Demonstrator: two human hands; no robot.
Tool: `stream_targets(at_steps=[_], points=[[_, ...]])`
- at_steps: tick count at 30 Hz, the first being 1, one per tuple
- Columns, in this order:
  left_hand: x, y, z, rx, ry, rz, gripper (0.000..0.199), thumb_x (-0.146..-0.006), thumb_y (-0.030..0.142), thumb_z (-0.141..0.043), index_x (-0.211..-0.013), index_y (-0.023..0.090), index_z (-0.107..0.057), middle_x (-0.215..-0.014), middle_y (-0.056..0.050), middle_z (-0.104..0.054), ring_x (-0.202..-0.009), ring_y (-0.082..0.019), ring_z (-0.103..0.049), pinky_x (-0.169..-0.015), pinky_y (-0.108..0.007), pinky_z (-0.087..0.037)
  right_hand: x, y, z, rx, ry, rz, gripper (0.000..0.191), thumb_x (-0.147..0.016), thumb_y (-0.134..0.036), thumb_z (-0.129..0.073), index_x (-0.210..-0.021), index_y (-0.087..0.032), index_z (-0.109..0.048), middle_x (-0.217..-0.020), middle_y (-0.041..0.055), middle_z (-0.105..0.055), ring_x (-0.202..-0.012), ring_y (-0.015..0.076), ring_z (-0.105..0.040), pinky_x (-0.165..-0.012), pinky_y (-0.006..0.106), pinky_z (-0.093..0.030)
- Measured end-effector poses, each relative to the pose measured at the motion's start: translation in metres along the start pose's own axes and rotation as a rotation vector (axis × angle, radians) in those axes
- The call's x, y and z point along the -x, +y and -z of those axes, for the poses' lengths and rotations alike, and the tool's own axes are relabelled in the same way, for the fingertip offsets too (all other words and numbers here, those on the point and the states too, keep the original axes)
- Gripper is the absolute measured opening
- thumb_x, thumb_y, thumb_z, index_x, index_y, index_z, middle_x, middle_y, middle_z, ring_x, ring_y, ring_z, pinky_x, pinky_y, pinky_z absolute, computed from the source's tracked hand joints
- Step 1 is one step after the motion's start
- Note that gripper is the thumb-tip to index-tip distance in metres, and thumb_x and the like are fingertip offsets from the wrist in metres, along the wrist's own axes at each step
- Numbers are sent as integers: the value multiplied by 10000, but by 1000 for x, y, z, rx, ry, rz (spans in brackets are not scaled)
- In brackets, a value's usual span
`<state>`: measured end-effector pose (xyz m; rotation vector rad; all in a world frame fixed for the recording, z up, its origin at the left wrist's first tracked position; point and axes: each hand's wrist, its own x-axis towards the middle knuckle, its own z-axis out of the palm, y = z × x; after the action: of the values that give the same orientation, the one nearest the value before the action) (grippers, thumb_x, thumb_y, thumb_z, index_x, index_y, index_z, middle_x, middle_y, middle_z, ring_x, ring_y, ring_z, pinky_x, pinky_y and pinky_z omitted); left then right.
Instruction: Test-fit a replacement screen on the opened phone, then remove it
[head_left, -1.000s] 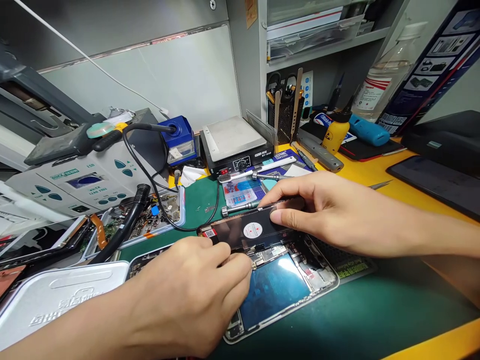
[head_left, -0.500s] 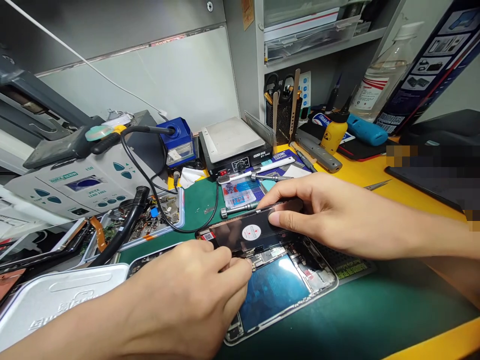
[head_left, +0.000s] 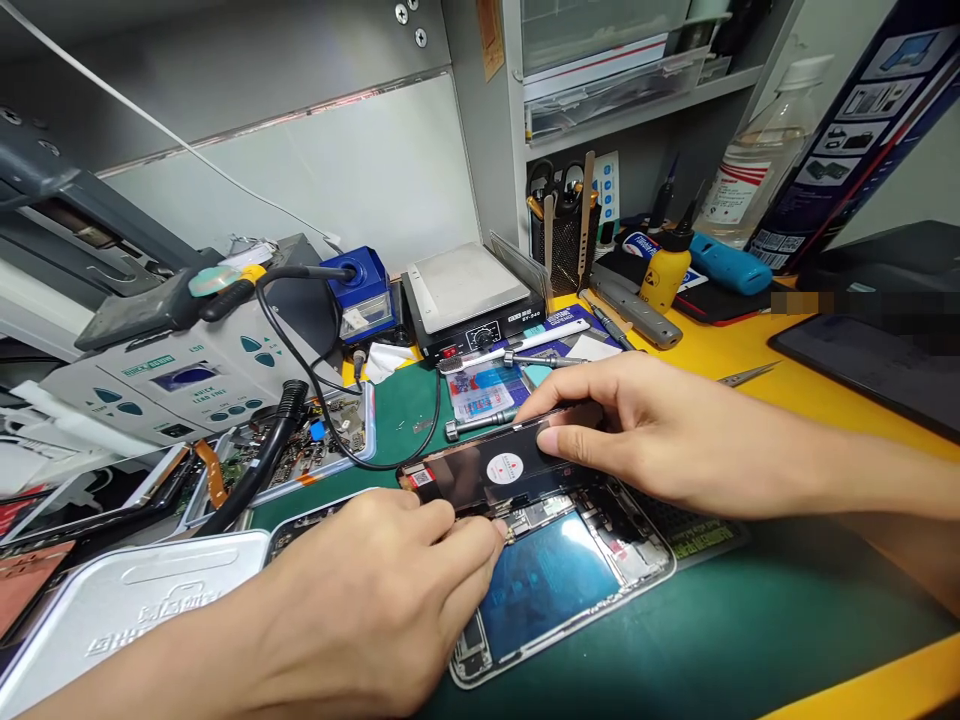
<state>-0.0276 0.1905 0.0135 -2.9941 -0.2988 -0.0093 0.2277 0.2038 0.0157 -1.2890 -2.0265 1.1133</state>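
An opened phone body [head_left: 555, 590] lies on the green mat, its inner parts showing. Over its far edge a dark screen panel [head_left: 469, 470] with a round white sticker is held tilted up. My right hand [head_left: 637, 430] pinches the panel's right part between thumb and fingers. My left hand [head_left: 397, 580] is closed at the near left edge of the panel, over the phone body; its fingertips touch near the small connectors, and whatever they hold is hidden.
Behind stand a hot plate [head_left: 469, 290], a blue soldering station [head_left: 364, 290] and a pen holder [head_left: 562, 240]. Left are a rework station [head_left: 187, 385], a parts tray [head_left: 369, 425] and a white lid [head_left: 172, 580]. Screwdrivers [head_left: 480, 423] and tweezers [head_left: 750, 374] lie near the hands.
The camera view has shifted slightly. Both hands stay nearly in place, and more of the panel's left end shows above my left hand.
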Motion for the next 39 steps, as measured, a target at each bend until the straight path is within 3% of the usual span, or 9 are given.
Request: stream_targets(at_steps=[5, 13, 25, 34, 39], points=[[0, 1, 0, 30, -6, 15, 259, -975, 84, -457, -1135, 97, -660, -767, 3, -593, -549, -196, -533, -432, -389, -469, 1, -1, -1, 15, 6, -2, 108, -941, -263, -640, -970, -219, -734, -666, -51, -540, -570, 120, -441, -519, 245, -357], [3, 7, -5, 15, -60, 58, 309, -940, 82, -522, -1236, 79, -612, -856, -20, -634, -598, -224, -605, -420, -414, -496, 1, -1, 0, 39, 6, 6, 107, -948, -265, -631, -975, -233, -730, -581, -83, -436, -491, 98, -373, -483, 239, -307], [1, 9, -4, -44, -97, 14, 267, -943, 105, -466, -1110, 100, -675, -836, -47, -622, -608, -248, -585, -442, -428, -510, 2, -1, -1, 35, 10, 9, 115, -935, -276, -638, -978, -225, -732, -667, -55, -540, -569, 125, -445, -525, 250, -344], [-7, 12, 1, -85, -35, 6, 257, -924, 94, -458, -867, 154, -702, -799, -54, -666, -589, -234, -592, -451, -400, -509, 2, -1, -2, 48, 17, 8, 116, -940, -256, -634, -983, -221, -736, -683, -59, -569, -596, 119, -462, -548, 247, -364], [-10, 14, 4, -102, -3, 16, 287, -915, 72, -447, -866, 146, -720, -770, -52, -679, -554, -222, -591, -447, -381, -521, 2, -2, -2, 27, 8, 18, 126, -946, -243, -621, -989, -213, -735, -727, -50, -618, -635, 124, -511, -575, 246, -397]])
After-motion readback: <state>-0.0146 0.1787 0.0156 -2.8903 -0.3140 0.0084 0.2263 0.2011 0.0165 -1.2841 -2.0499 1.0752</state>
